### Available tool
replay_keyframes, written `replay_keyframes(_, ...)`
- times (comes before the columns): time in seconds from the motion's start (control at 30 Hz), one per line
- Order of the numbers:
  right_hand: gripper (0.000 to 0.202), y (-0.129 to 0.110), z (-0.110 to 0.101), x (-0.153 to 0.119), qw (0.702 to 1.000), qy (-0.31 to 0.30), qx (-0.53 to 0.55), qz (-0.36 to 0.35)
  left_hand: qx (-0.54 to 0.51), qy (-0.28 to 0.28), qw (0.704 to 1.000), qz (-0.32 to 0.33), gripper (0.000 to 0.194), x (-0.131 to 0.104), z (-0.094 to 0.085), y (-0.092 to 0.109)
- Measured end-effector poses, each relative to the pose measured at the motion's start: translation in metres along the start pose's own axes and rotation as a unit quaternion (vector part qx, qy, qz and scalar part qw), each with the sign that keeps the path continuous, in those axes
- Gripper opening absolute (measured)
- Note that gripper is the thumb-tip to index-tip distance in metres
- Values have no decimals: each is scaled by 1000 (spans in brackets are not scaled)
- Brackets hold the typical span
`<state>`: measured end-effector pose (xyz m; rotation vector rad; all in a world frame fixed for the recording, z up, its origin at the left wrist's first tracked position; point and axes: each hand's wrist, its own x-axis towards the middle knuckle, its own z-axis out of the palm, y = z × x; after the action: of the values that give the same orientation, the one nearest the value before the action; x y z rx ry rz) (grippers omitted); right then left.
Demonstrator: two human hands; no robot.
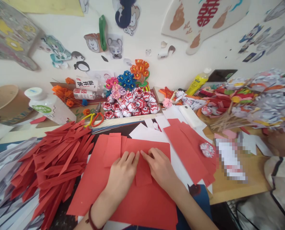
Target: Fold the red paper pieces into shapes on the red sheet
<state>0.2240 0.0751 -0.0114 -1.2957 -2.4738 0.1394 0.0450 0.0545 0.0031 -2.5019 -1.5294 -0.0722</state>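
Centrally: one small red paper strip [143, 177], lying under the fingertips of the left hand [123, 169] and right hand [161, 166], fingers bent and close together; whether they pinch it or merely press, cannot tell. Beneath the grip: large red sheets [144, 209]. Left of it: heaped folded red strips [60, 156], white strips [5, 191] farther out. Ahead: scissors [92, 120], red-and-white paper flowers [138, 103]. Right of it: red rectangles [184, 145], one pale paper flower [207, 149] on top.
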Motion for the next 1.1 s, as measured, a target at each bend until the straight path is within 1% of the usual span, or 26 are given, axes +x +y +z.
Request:
replay_keyframes(0.2,48,-3,1,0,1000,-5,-18,-13,8,-1,1000,-10,41,0,-1,2)
replay_keyframes(0.4,45,-7,2,2,998,12,-44,-34,7,-1,1000,-16,44,-1,1,7)
replay_keyframes(0.53,48,-10,2,2,997,17,-58,-38,6,-12,1000,-16,47,-2,4,9)
replay_keyframes(0.67,45,-14,5,-1,995,23,-86,-33,3,-27,999,-19,51,-1,6,10)
replay_keyframes(0.8,42,-18,6,-2,992,18,-119,-36,-6,-46,999,-9,50,1,5,11)
replay_keyframes(0.93,41,-19,4,0,994,-2,-107,-34,-18,-61,998,-6,53,2,1,10)
replay_keyframes(1.0,36,-19,3,2,996,-3,-90,-21,-28,-66,997,-13,54,3,-1,9)
replay_keyframes(1.1,26,-19,3,4,998,-2,-53,15,-43,-75,996,-26,50,4,-5,6)
